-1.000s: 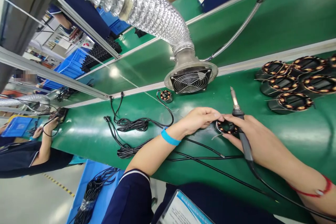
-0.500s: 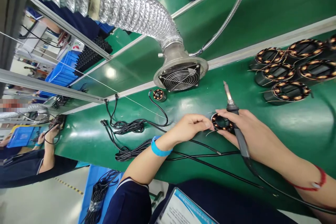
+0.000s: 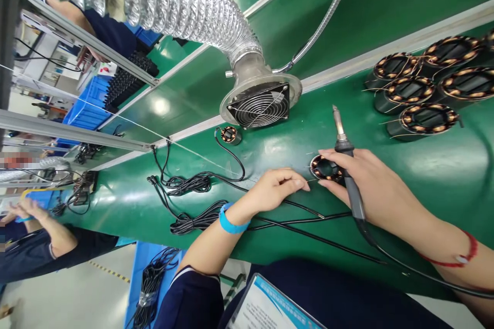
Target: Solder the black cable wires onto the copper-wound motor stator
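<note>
A small black ring-shaped stator (image 3: pixel 326 169) wound with copper coils lies on the green bench (image 3: pixel 432 175). My right hand (image 3: pixel 370 187) holds a soldering iron (image 3: pixel 345 157) with its tip pointing up and away, while its fingers also rest against the stator. My left hand (image 3: pixel 276 187) is just left of the stator, its fingertips pinched on a thin wire (image 3: pixel 312 181) that runs from it. A blue band (image 3: pixel 230 220) circles my left wrist and a red string (image 3: pixel 457 253) my right.
Several larger copper-wound stators (image 3: pixel 419 97) are grouped at the right. A fume fan (image 3: pixel 259 104) on a silver duct (image 3: pixel 173 2) stands behind, with a small stator (image 3: pixel 229 134) beside it. Black cables (image 3: pixel 193 200) lie at left. Another person (image 3: pixel 34 247) works at far left.
My left hand has drawn back leftward off the stator, and a gap has opened between them. The soldering iron has tilted slightly more upright. The person at far left has lifted a hand.
</note>
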A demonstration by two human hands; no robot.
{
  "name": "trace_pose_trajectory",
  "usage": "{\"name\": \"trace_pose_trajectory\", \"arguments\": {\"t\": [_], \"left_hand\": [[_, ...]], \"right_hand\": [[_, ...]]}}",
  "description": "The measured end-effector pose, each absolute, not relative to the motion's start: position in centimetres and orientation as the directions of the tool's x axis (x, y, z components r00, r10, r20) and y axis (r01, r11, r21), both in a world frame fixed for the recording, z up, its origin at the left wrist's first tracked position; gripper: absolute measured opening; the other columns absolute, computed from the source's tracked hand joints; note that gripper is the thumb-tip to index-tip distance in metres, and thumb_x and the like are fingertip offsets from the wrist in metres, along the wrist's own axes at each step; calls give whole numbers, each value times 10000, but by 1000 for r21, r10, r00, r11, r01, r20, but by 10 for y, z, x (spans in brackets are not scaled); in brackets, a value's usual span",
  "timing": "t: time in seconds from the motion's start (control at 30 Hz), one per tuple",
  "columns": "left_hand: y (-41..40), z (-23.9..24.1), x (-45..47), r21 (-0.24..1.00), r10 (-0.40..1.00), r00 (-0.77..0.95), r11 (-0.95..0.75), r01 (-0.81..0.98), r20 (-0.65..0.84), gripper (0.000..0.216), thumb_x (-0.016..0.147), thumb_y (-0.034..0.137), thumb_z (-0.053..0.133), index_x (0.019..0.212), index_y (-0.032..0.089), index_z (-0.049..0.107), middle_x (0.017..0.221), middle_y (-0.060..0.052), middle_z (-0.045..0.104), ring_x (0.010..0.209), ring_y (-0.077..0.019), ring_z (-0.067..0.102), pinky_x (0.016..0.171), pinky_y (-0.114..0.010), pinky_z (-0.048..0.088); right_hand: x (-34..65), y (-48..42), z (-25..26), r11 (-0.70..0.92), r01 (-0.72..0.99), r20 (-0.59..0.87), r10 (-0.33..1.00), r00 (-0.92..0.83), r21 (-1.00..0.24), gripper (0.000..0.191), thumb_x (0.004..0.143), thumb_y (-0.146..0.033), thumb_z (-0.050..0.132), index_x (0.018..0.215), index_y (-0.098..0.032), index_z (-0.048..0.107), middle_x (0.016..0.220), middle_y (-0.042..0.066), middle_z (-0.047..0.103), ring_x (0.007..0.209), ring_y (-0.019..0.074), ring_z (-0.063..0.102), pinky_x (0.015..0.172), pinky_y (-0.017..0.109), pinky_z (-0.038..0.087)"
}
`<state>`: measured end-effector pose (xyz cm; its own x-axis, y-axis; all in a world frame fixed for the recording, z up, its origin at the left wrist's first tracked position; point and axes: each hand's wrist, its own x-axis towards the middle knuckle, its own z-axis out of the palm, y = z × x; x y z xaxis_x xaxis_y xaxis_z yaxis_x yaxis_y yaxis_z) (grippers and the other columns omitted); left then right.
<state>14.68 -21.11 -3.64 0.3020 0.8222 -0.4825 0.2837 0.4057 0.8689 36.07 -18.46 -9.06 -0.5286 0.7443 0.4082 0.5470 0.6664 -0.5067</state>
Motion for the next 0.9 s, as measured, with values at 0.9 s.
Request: {"name": "trace_pose_trajectory", "arguments": {"t": [0.9], "left_hand": [[-218, -3, 143, 939, 926, 310, 110, 325, -216, 224, 866, 361, 659, 801, 147, 661, 702, 13, 573, 534, -58, 418, 527, -221, 331]], "right_hand": [[352, -206, -29, 428, 114, 383, 877, -289, -896, 347, 973, -261, 604, 1299, -319, 499, 1004, -13, 722, 808, 138, 733, 790, 269, 625]]}}
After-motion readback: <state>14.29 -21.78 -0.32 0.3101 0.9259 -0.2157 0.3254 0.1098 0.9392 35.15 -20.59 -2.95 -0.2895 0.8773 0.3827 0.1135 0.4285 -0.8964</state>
